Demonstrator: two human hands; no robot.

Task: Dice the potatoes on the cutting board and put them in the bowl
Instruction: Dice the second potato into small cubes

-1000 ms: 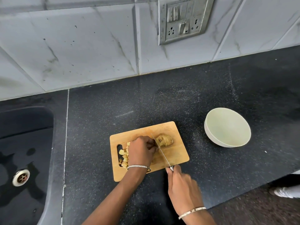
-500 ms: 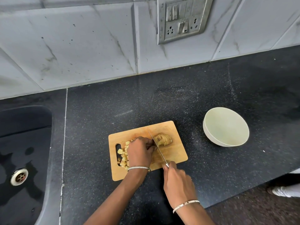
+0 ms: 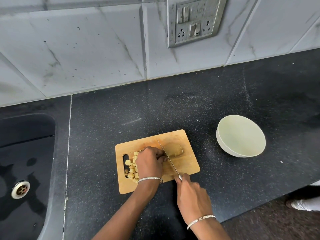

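Black counter (image 3: pixel 173 110): one cutting board (image 3: pixel 187 163) at 6 o'clock, one bowl (image 3: pixel 223 146) at 3. Your right hand (image 3: pixel 192 196) grasps one knife (image 3: pixel 167 156) beside one potato chunk (image 3: pixel 174 149). Your left hand (image 3: pixel 149 164) is curled, its hold unclear, with a pile of dice (image 3: pixel 132 168) at its 9.

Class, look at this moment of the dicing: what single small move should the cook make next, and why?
Probably press the knife down for another cut. The right hand holds it with the blade across the cutting board, close beside the curled left hand. An uncut potato piece lies right of the blade, and the bowl holds nothing yet.
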